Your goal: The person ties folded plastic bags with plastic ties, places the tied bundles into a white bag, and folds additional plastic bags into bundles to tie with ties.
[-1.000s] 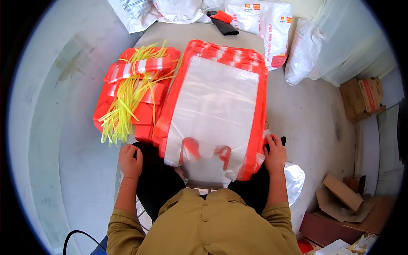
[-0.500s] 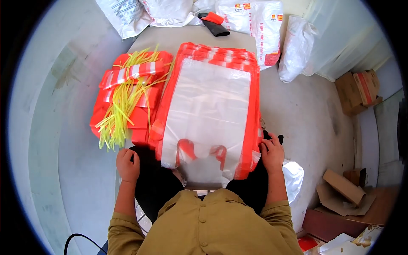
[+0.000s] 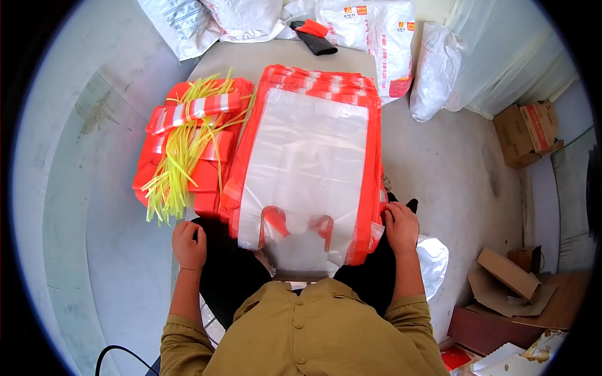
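A stack of red-edged plastic bags (image 3: 307, 135) with handle cut-outs lies across my lap and the surface before me, a clear whitish bag face on top. Left of it sits a pile of folded red plastic bags (image 3: 150, 164), with a bundle of yellow plastic strips (image 3: 172, 169) lying over it. My left hand (image 3: 189, 244) rests by my left thigh below that pile, its fingers curled in with nothing seen in them. Beside the stack's lower right edge, my right hand (image 3: 402, 227) lies at my knee, fingers slightly apart and bent; no held thing shows.
White printed sacks (image 3: 251, 17) line the far edge, with a black and red piece (image 3: 315, 41) near them. Another white sack (image 3: 437, 72) lies at the right. Cardboard boxes (image 3: 525, 135) stand at the far right, with opened cardboard (image 3: 509, 285) at lower right.
The view has shifted very slightly. Both hands, the bag stack and the yellow strips stay essentially where they were.
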Demonstrator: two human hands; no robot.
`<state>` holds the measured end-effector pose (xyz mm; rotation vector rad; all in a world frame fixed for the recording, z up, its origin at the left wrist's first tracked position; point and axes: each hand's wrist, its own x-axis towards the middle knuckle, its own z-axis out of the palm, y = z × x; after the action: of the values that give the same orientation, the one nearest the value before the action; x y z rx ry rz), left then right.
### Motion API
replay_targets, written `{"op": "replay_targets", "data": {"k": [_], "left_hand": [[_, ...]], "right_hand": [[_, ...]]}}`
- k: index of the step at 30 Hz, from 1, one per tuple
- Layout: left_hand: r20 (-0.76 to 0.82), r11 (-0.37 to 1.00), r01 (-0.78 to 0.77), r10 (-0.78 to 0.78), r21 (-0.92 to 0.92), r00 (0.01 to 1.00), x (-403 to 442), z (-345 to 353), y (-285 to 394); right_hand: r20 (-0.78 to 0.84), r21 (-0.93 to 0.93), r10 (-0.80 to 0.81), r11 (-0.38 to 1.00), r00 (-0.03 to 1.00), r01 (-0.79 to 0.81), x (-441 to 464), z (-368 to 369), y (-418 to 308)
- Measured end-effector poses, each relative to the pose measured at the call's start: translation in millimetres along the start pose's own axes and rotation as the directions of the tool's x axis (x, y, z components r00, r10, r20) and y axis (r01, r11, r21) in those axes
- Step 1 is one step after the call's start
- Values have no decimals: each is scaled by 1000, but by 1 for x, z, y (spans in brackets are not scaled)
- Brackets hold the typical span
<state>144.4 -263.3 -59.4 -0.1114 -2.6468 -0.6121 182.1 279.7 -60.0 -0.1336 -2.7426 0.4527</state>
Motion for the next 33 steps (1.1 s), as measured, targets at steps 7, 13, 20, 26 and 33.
{"op": "replay_targets", "data": {"k": [7,13,20,26,33], "left_hand": [[7,1000,-8,8,0,1000,1,-1,2],[-13,1000,-11,11,15,1000,0,1,1],[-12,1000,-17,17,5,1000,1,2,1],[-6,1000,-11,11,21,1000,0,2,1],[-23,1000,-18,17,-4,1000,1,1,3]], "right_hand": [[16,-9,-6,1000,1000,6,2,-2,-3],[23,-8,-10,1000,1000,10,2,-1,-2],[23,-4,-10,1000,1000,10,3,-4,-5],[42,1,7,1000,999,-7,4,-5,-6],[49,-13,14,1000,999,-13,2,-2,-3]]}}
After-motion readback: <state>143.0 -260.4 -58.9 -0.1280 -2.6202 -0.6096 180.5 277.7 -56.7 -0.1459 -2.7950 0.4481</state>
